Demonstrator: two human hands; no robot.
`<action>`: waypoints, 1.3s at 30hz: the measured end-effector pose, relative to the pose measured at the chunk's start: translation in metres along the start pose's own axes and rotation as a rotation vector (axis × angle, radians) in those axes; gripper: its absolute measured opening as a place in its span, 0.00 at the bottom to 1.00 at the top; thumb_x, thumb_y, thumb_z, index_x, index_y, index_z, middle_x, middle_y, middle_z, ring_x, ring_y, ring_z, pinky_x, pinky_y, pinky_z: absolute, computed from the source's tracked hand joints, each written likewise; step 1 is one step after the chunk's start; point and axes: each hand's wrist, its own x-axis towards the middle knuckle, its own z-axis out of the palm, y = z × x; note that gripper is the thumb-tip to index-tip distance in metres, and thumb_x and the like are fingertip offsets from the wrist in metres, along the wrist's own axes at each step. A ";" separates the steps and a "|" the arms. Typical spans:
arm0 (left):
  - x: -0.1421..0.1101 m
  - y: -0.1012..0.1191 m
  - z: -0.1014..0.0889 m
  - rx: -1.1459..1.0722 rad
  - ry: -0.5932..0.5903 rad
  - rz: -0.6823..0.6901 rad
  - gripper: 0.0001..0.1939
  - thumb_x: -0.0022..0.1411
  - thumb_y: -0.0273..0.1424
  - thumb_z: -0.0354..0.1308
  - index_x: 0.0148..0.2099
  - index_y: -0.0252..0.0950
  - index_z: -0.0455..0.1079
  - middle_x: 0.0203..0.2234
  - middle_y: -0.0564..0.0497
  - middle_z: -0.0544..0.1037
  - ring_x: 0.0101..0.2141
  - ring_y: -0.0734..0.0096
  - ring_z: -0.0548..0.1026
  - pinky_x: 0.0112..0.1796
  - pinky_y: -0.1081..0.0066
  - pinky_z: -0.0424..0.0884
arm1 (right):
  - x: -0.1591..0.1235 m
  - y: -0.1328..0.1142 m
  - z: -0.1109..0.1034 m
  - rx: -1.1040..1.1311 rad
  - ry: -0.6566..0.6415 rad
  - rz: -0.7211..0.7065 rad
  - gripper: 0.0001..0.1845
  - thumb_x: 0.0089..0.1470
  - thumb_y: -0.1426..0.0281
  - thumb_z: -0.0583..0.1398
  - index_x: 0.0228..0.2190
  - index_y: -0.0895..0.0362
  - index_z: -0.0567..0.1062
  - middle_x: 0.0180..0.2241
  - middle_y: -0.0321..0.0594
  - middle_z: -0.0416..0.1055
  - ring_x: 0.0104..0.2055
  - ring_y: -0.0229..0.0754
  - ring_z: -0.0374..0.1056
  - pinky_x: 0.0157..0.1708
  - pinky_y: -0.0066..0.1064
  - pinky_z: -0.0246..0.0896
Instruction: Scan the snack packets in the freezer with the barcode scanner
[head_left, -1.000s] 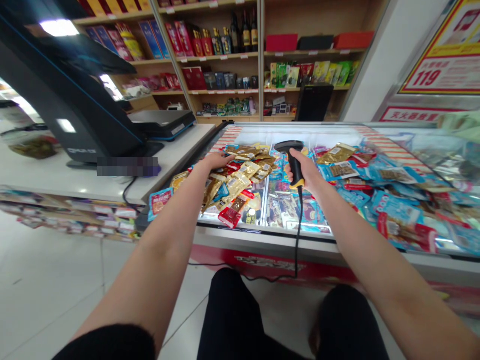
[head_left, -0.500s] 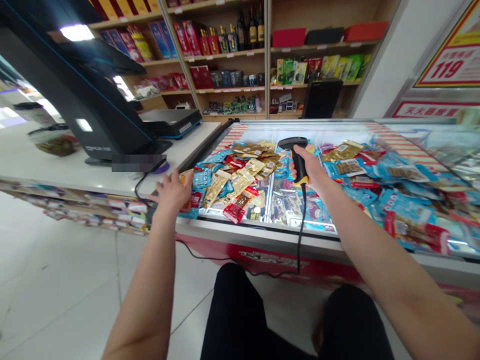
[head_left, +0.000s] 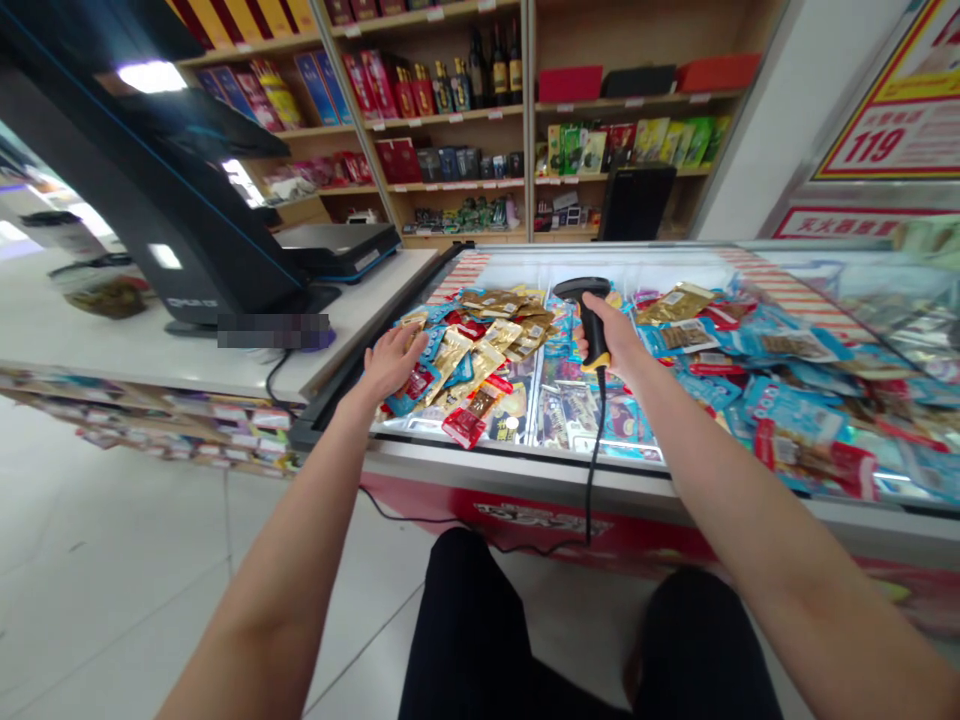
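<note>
My right hand (head_left: pixel 611 335) is wrapped round the grip of a black and yellow barcode scanner (head_left: pixel 592 318), held above the glass-topped freezer. From its lower end a black cord hangs down in front. At the left end of the glass my left hand (head_left: pixel 395 360) rests with fingers stretched out on a pile of snack packets (head_left: pixel 480 350), gold, blue and red. Whether a packet is under its palm is hidden. On the right, a second heap of packets (head_left: pixel 787 370), mostly blue and red, lies on the glass.
Left of the freezer (head_left: pixel 450 465) is a white counter (head_left: pixel 375 310) with a black checkout machine (head_left: pixel 217 240), a scale (head_left: pixel 341 248) and a bowl (head_left: pixel 101 290). Stocked shelves (head_left: pixel 450 120) stand behind. A black panel (head_left: pixel 637 200) rises at the freezer's far edge.
My left hand has moved right and slightly up, from the counter side onto the left pile; an orange packet seen near it earlier no longer shows. My right hand still holds the scanner.
</note>
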 end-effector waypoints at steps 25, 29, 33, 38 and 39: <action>0.083 0.143 0.038 0.203 0.036 -0.051 0.38 0.52 0.55 0.59 0.53 0.28 0.74 0.55 0.30 0.72 0.60 0.35 0.62 0.62 0.43 0.45 | 0.006 0.000 -0.010 0.010 -0.001 -0.023 0.20 0.61 0.54 0.57 0.26 0.55 0.65 0.15 0.34 0.65 0.13 0.34 0.60 0.11 0.24 0.56; 0.091 0.151 0.049 0.208 0.032 -0.049 0.35 0.49 0.46 0.65 0.54 0.27 0.72 0.55 0.27 0.71 0.59 0.36 0.64 0.60 0.44 0.50 | 0.005 -0.003 -0.008 0.018 0.001 -0.020 0.20 0.62 0.55 0.56 0.25 0.55 0.64 0.15 0.34 0.65 0.12 0.34 0.60 0.11 0.24 0.56; 0.088 0.163 0.048 0.011 0.073 -0.008 0.20 0.53 0.33 0.62 0.48 0.33 0.73 0.48 0.35 0.77 0.52 0.46 0.72 0.53 0.55 0.63 | 0.000 -0.007 -0.008 -0.026 -0.016 -0.036 0.20 0.61 0.54 0.57 0.25 0.55 0.65 0.15 0.34 0.65 0.12 0.35 0.60 0.11 0.25 0.56; 0.088 0.180 0.067 -0.425 0.140 0.053 0.10 0.55 0.32 0.58 0.39 0.34 0.72 0.36 0.43 0.79 0.40 0.59 0.75 0.42 0.64 0.68 | -0.012 -0.016 -0.019 -0.142 -0.059 -0.059 0.20 0.61 0.55 0.59 0.25 0.55 0.66 0.17 0.36 0.67 0.12 0.35 0.60 0.09 0.26 0.56; 0.090 0.182 0.074 -0.517 0.144 0.073 0.09 0.54 0.32 0.57 0.37 0.33 0.72 0.34 0.44 0.79 0.38 0.60 0.75 0.41 0.65 0.68 | -0.014 -0.018 -0.022 -0.162 -0.066 -0.065 0.20 0.61 0.55 0.59 0.25 0.55 0.66 0.16 0.36 0.67 0.12 0.36 0.60 0.09 0.26 0.56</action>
